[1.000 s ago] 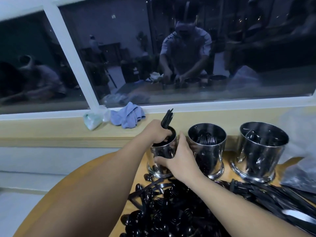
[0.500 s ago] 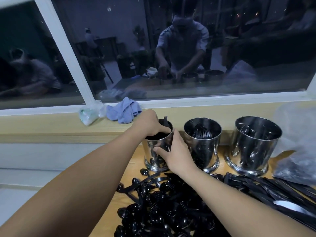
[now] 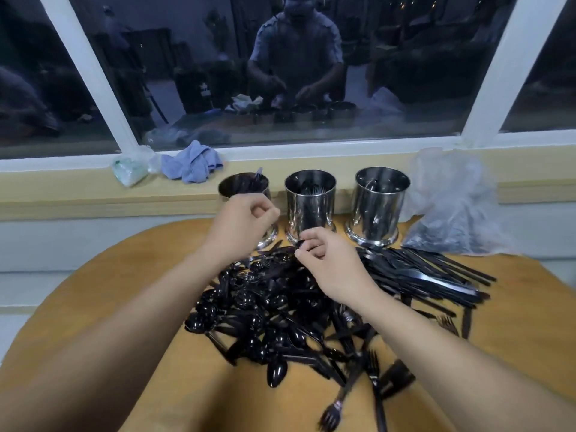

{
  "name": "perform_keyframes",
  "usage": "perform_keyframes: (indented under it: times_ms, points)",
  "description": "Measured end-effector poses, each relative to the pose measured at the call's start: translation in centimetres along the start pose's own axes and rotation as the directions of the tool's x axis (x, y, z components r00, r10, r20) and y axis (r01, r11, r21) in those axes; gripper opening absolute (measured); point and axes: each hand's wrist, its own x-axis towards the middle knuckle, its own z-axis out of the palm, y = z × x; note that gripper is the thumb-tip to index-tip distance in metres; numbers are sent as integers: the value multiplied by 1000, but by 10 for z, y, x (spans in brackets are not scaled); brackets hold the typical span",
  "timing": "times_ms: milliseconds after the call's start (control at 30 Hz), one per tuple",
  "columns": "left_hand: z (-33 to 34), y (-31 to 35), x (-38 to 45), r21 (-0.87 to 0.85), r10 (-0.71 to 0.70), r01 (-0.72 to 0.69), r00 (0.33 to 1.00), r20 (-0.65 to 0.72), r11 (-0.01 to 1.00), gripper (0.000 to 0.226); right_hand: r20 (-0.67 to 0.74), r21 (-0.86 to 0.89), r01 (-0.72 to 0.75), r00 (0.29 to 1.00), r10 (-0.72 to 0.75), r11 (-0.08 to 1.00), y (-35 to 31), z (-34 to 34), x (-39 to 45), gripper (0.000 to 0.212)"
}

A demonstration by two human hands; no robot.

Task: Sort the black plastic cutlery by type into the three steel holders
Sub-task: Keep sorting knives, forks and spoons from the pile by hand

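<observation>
While both hands are working above the heap, the sorting is sitting, by my judgement, at a pick-up step with most of the job ahead.

Item: round wooden tabletop point(image 3: 93, 307), carrying everything listed.

Item: three cylindrical polished steel holders in a row at the far edge. Left holder point(image 3: 240, 188) is showing black handles above its rim; middle holder point(image 3: 310, 201) is showing fork tines inside; right holder point(image 3: 380, 204) is holding a few pieces, type unclear.

Item: loose heap of black plastic spoons and forks point(image 3: 268, 313), lying unsorted at mid-tabletop. A fanned spread of black plastic knives point(image 3: 430, 279) is lying to its right, just before the right holder.

Item: left hand point(image 3: 241, 224), hovering in front of the left holder with fingers curled; nothing is showing in it, so it is reading as clenched and empty.

Item: right hand point(image 3: 330, 260), pinching the end of a small black piece at the heap's far edge, just before the middle holder. Type too blurred to tell.

Item: crumpled blue cloth point(image 3: 193, 162) on the sill; clear plastic bag point(image 3: 452, 207) beside the right holder.

Next move, as judged: lifting the pinched piece clear of the tangle, reading its type, and dropping it handle-down into the matching holder.
</observation>
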Motion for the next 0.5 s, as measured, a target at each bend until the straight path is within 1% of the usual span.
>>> perform_keyframes:
  times_ms: [100, 133, 233, 300, 400, 500]
  points:
    - [34, 17, -67, -108, -31, 45, 991, 128, 993, 22, -40, -25, -30, 999, 29, 999, 21, -24, -53, 7]
    - [45, 21, -88, -134, -50, 73, 985, 165, 988, 22, -44, -40, -46, 998, 44, 998, 27, -30, -71, 4]
    - [76, 28, -144, -193, -107, 152, 968, 225, 969, 23, -56, -63, -74, 996, 71, 995, 48, -43, -121, 8]
    - [93, 30, -176, -218, -137, 183, 968, 209, 959, 23, -72, -92, -92, 994, 86, 991, 61, -47, -151, 8]
    - [116, 26, -219, -241, -162, 194, 976, 144, 951, 21, -113, -151, -117, 988, 101, 981, 80, -47, -191, 7]
    - [134, 19, -252, -213, -174, 200, 976, 133, 956, 20, -161, -264, -128, 983, 87, 956, 97, -41, -223, 14]
